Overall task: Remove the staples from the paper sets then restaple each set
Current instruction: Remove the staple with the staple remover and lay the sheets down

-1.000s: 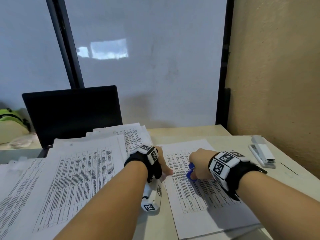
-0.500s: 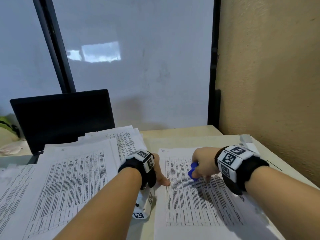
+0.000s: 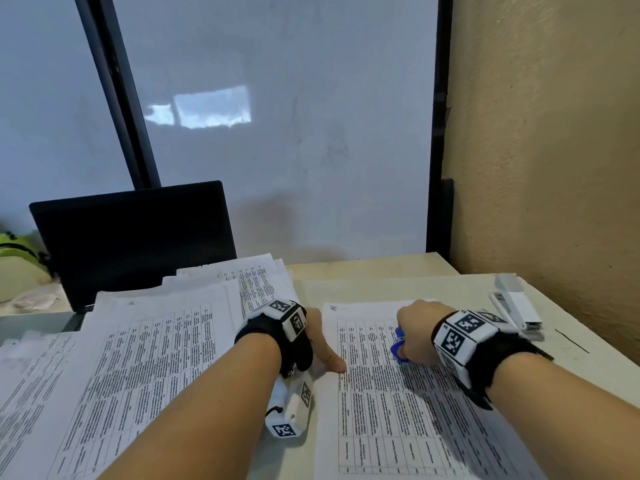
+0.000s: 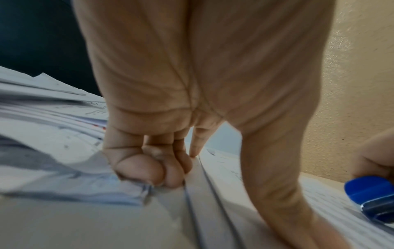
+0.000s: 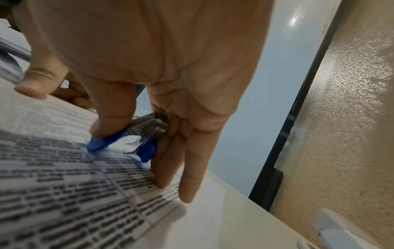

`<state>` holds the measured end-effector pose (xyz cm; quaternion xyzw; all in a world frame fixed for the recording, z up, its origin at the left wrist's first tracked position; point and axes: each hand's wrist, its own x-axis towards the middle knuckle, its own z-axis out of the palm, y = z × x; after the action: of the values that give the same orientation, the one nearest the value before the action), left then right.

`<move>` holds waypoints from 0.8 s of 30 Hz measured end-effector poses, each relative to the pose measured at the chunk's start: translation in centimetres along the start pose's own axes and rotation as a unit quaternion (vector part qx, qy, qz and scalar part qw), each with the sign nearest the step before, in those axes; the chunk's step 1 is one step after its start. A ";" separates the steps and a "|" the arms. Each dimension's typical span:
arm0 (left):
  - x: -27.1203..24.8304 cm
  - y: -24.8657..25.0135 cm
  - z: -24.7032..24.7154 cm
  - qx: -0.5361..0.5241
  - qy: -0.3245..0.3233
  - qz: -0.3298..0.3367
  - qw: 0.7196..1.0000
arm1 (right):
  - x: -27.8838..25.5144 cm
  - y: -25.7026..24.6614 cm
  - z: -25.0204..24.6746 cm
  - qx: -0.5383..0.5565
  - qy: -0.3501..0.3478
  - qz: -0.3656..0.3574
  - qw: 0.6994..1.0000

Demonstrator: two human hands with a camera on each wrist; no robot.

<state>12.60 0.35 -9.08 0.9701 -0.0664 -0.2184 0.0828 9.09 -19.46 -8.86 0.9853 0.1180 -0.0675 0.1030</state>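
Right wrist view: right hand (image 5: 170, 84) pinches the blue staple remover (image 5: 127, 141) between thumb and fingers, low over the paper set (image 3: 398, 403), likely lining up on its staple, which I can't make out. Left hand (image 3: 313, 341) has outer fingers curled, index and thumb pressing the set's left edge, probably to pin it. Set lies on a beige desk (image 3: 363, 271); white stapler (image 3: 516, 306) right by the wall, more paper stacks (image 3: 138, 358) left, dark laptop (image 3: 131, 244) behind.

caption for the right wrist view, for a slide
Right hand grips a blue staple remover over a printed paper set.
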 end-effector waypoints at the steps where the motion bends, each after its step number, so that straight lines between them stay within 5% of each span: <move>1: 0.8 -0.1 0.1 -0.001 0.012 -0.007 1.000 | 0.1 0.0 0.1 -0.002 0.001 -0.002 1.000; 7: 0.0 0.4 0.1 -0.044 -0.011 -0.036 0.998 | 0.4 0.4 0.5 0.002 0.011 -0.008 1.000; 12: 0.6 0.6 0.8 -0.130 0.040 -0.029 0.990 | 0.2 0.4 0.5 0.000 0.011 -0.007 1.000; 24: 3.3 2.0 0.0 -0.355 0.114 -0.054 0.926 | 0.8 0.9 1.1 0.013 0.013 -0.004 1.000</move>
<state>15.40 -2.17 -10.04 0.8977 0.0777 -0.1193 0.4169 9.94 -20.42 -9.92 0.9869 0.1227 -0.0562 0.0886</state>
